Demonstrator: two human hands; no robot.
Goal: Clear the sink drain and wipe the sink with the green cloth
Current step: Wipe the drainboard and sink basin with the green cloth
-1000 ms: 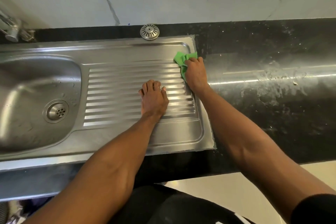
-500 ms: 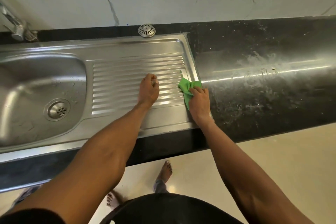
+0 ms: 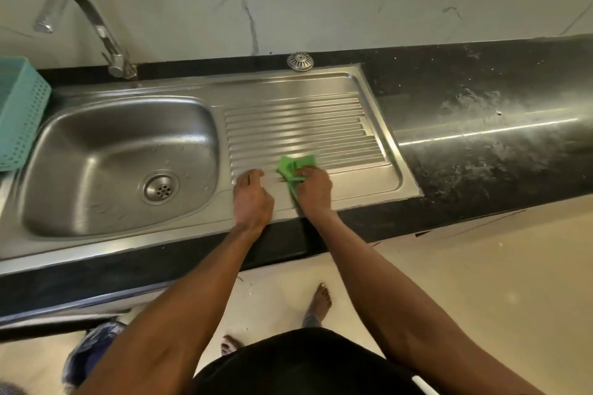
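A steel sink (image 3: 96,144) with a ribbed drainboard (image 3: 301,125) is set into a black counter. Its round drain (image 3: 160,187) lies bare in the basin bottom. My right hand (image 3: 313,191) grips the crumpled green cloth (image 3: 293,167) and presses it on the near part of the drainboard. My left hand (image 3: 252,199) rests beside it on the drainboard's near left corner, fingers bent down onto the steel, holding nothing.
A curved tap (image 3: 96,29) stands behind the basin. A teal perforated basket (image 3: 19,112) sits at the sink's left edge. A loose metal strainer cap (image 3: 300,61) lies behind the drainboard. The black counter (image 3: 481,138) stretches right, smeared with pale residue. Bare feet stand on the floor below.
My right hand has dragged the green cloth from the drainboard's far right corner down its right edge and then left to the near middle. My left hand slid toward the front edge.
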